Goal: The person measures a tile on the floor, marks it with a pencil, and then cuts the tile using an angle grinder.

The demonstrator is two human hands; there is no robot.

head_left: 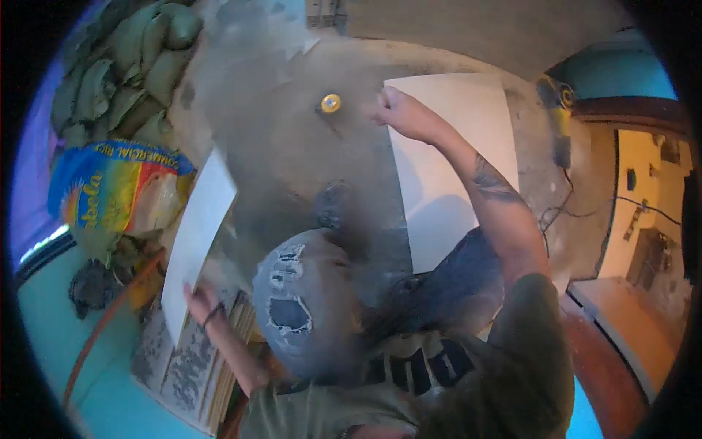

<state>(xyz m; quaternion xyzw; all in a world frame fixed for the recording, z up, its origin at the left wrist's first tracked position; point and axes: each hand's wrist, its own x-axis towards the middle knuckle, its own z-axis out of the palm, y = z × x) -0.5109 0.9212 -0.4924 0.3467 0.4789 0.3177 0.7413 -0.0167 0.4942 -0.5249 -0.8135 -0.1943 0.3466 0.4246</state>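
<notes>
My right hand (404,111) reaches forward and grips the far left corner of a large white tile (453,183) lying flat on the dusty grey floor. My left hand (201,301) holds the lower edge of a narrower white tile piece (196,234), tilted up at my left side. My knee in torn grey jeans (300,300) sits between the two tiles. A small yellow round object (330,103) lies on the floor just left of my right hand.
Stacked green sacks (124,66) and a colourful printed sack (117,183) stand at the left. A pile of tiles (183,366) lies under my left hand. A yellow power tool (557,99) with a cable rests at the right, near a step.
</notes>
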